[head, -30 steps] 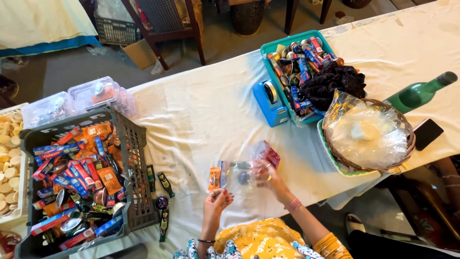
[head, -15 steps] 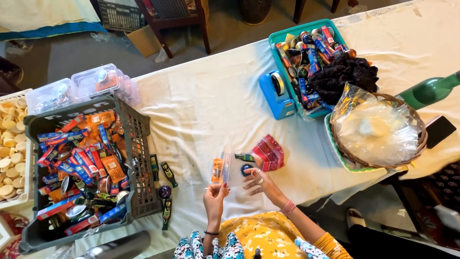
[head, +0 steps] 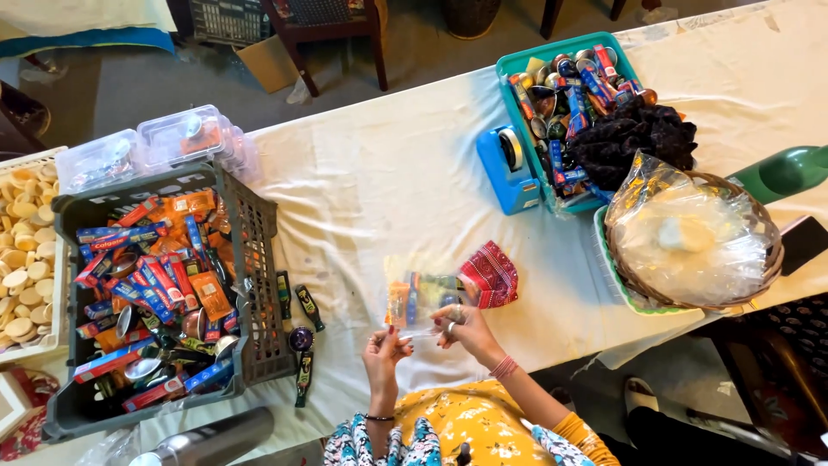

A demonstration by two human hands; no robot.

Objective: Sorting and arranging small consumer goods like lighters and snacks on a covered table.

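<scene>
Head view, looking straight down at a long tabletop (head: 371, 173) covered with a cream cloth. At the near edge, a person's two hands hold a small clear plastic bag (head: 420, 298) just above the cloth. The left hand (head: 385, 352) has its fingers pressed together, pinching the bag's lower left corner. The right hand (head: 460, 328), with rings and bangles at the wrist, pinches the bag's lower right edge. Inside the bag, small items in orange and blue show through the plastic; what they are is too small to tell. A red patterned pouch (head: 490, 274) lies on the cloth, touching the bag's right side.

To the left stands a dark grey plastic crate (head: 250, 259) heaped with orange and blue packets. A few small dark bottles (head: 306, 311) lie on the cloth just beside it. Clear lidded boxes (head: 172, 142) sit behind the crate.

To the right, a teal bin (head: 517, 69) holds tins, packets and a bundle of black cloth. A blue tape dispenser (head: 509, 168) rests against its left wall. Nearer the person, a wicker basket (head: 759, 276) holds a crinkled clear bag, and a green bottle (head: 785, 173) lies beside it.
</scene>
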